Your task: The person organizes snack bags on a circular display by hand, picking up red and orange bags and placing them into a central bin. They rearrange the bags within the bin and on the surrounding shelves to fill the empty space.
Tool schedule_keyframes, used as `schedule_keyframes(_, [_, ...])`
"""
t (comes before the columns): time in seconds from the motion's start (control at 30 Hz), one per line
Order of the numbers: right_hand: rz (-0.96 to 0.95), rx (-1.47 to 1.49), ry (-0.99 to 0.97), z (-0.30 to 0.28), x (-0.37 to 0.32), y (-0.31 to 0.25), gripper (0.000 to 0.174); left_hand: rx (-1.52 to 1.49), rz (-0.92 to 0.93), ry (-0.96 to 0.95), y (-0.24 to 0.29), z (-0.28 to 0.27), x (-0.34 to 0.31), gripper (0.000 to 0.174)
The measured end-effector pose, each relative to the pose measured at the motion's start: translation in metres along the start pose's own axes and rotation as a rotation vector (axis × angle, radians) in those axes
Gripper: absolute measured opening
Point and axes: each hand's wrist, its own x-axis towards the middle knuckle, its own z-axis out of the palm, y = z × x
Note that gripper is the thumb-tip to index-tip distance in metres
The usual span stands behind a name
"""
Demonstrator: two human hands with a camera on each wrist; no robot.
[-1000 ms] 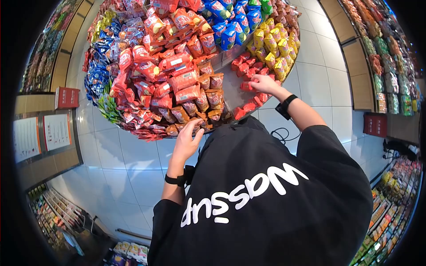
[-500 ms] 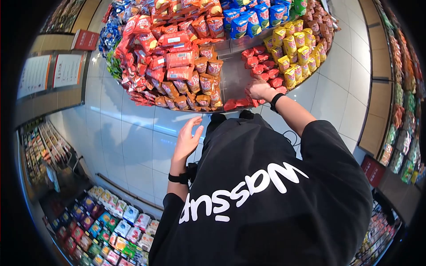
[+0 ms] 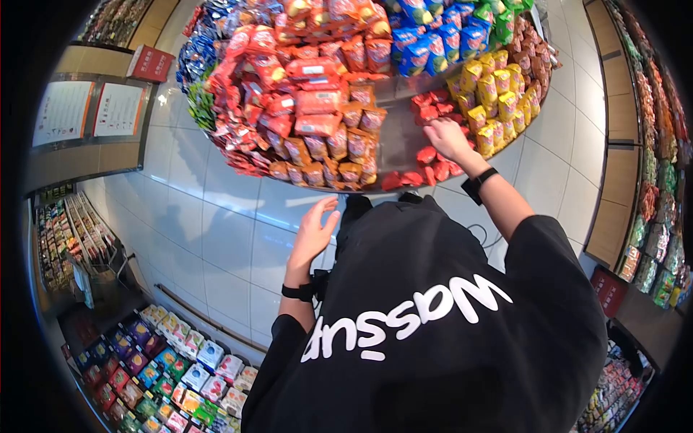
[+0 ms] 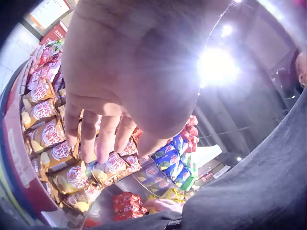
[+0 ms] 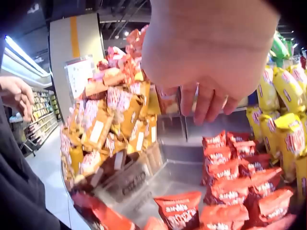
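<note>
My right hand is over the small red packets at the front right of the display, beside the yellow packets. Seen from the right wrist, this hand hangs above rows of red packets, fingers pointing down, with no packet in them. My left hand hovers in front of the display's near edge, below the orange-brown packets, fingers relaxed and thumb apart. The left wrist view has the left hand with spread fingers in front of the orange-brown packets, holding nothing.
A bare grey strip of the display lies between the orange-brown and red packets. Blue packets stand farther back. Shelves run along the right, and a low display of boxes is at the lower left.
The display has shifted right and down in the head view since half a second ago. My right hand has drawn farther back over the red packets, away from my body. The left hand keeps its relaxed shape.
</note>
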Motion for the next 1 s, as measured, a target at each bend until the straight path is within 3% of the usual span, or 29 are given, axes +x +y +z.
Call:
schedule_keyframes(0.03, [0.077, 0.017, 0.038, -0.021, 0.000, -0.026, 0.028, -0.016, 0.050, 0.018, -0.011, -0.007, 0.006, 0.036])
schedule_keyframes(0.1, [-0.042, 0.143, 0.264, -0.032, 0.012, -0.055, 0.022, 0.028, 0.083, 0.001, -0.015, -0.031, 0.015, 0.036])
schedule_keyframes(0.27, [-0.133, 0.204, 0.389, -0.069, 0.061, -0.171, 0.025, 0.068, 0.142, -0.049, -0.036, -0.091, 0.038, 0.037])
schedule_keyframes(0.47, [-0.205, -0.058, 0.429, -0.040, 0.149, -0.222, 0.047, 0.077, 0.099, -0.115, -0.052, -0.138, 0.040, 0.039])
schedule_keyframes(0.6, [-0.150, -0.307, 0.340, -0.032, 0.179, -0.241, 0.054, 0.120, 0.163, -0.115, -0.072, -0.152, 0.036, 0.038])
schedule_keyframes(0.7, [-0.149, -0.230, 0.350, -0.029, 0.181, -0.234, 0.055, 0.128, 0.216, -0.103, -0.083, -0.159, 0.035, 0.039])
schedule_keyframes(0.83, [-0.153, 0.072, 0.496, -0.052, 0.153, -0.240, 0.045, 0.079, 0.228, -0.086, -0.084, -0.164, 0.038, 0.038])
schedule_keyframes(0.9, [-0.021, 0.662, 0.388, -0.060, 0.130, -0.245, 0.042, 0.045, 0.248, -0.085, -0.081, -0.163, 0.044, 0.037])
schedule_keyframes(1.0, [0.011, 1.237, 0.256, -0.058, 0.099, -0.236, 0.036, -0.034, 0.307, -0.106, -0.067, -0.156, 0.060, 0.037])
